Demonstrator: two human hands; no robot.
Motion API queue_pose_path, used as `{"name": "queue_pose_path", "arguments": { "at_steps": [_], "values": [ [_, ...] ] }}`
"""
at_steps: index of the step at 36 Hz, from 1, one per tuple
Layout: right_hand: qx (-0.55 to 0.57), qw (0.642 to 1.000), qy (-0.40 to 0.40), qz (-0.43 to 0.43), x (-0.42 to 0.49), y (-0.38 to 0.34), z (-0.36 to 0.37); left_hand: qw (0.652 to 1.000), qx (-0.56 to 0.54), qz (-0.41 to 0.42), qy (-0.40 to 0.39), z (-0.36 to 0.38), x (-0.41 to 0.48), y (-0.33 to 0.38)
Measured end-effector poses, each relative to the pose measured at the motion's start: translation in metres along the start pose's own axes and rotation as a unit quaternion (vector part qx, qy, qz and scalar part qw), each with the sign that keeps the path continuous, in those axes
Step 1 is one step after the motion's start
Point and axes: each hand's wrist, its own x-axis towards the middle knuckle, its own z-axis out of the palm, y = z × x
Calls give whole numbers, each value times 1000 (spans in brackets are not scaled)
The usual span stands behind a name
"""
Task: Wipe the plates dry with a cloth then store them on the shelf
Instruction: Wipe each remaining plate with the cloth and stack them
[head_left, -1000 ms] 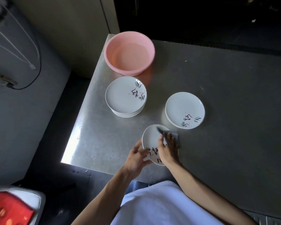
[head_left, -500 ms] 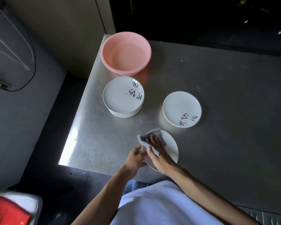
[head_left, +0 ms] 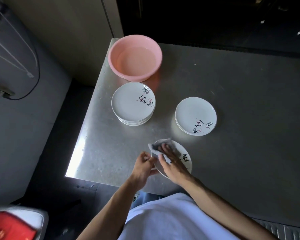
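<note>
- Single head-worn view (wide-angle), looking forward and steeply down at the worktop (head_left: 241, 87), close above its near edge.
- The floor (head_left: 47, 135) shows at left.

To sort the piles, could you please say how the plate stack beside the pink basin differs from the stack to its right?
The basin-side stack is taller, several plates deep; the right stack is only a couple. The basin-side stack's print lies toward its far right; the right stack's toward its near right. Both are white printed plates.
</note>
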Motion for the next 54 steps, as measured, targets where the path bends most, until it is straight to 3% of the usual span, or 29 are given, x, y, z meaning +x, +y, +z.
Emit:
{"name": "queue_pose_path", "arguments": {
  "at_steps": [2,4,9,11,15,17,19,20,22,23,25,28,30,32,35,37,40,43,44,46,48,50,52,54],
  "values": [
    [-4,994,52,101,2,0,-10,1000,-7,1,-8,-3,-2,-1],
    [-2,989,55,136,4,-4,-13,999,8,7,-34,-4,-3,-1],
    [39,998,-29,-48,-5,-7,7,993,54,10,-106,-5,-9,3],
    [33,997,-42,-51,-7,-4,6,994,43,6,-100,-9,-9,3],
    [-61,987,65,133,4,10,1,999,-25,4,-38,-8,-7,-1],
    [0,982,90,168,9,3,1,999,-43,11,7,-4,-5,-2],
    [78,986,94,110,7,-13,0,998,-30,20,44,-1,-1,0],
    [106,990,89,36,4,-19,-1,998,-17,22,58,-1,0,3],
    [93,992,34,-76,-1,-22,1,999,10,22,48,-2,3,7],
    [75,993,3,-87,-2,-20,2,999,15,23,32,-3,3,8],
    [58,997,-28,-51,0,-15,-1,1000,8,21,16,-7,1,9],
    [-19,995,20,95,5,-6,-7,1000,-1,24,-1,-10,0,8],
    [-45,987,47,149,8,0,-6,999,24,30,-33,-8,-1,8],
    [-8,994,30,103,8,3,3,996,55,37,-66,-5,-5,10],
    [61,997,-39,-40,1,0,13,995,73,40,-58,-2,-7,7],
    [42,995,-61,-61,-2,0,12,997,57,38,-39,-5,-5,2],
    [-50,997,9,58,4,3,7,999,-28,27,-2,-4,-6,-2],
    [12,986,55,156,9,-12,-1,995,-76,17,58,2,-9,1],
    [57,987,58,136,8,-20,-3,995,-65,12,75,3,-8,2],
    [122,991,57,5,2,-32,-4,996,-28,9,85,4,-6,6],
    [109,988,33,-104,-5,-41,-8,999,8,15,48,4,-7,13],
    [77,989,0,-127,-3,-41,-11,999,31,21,19,4,-9,17],
    [27,998,9,-47,8,-27,-10,999,19,17,32,3,-8,14],
    [-47,992,31,111,19,-15,-11,999,4,16,35,3,-7,11]
  ]
}}
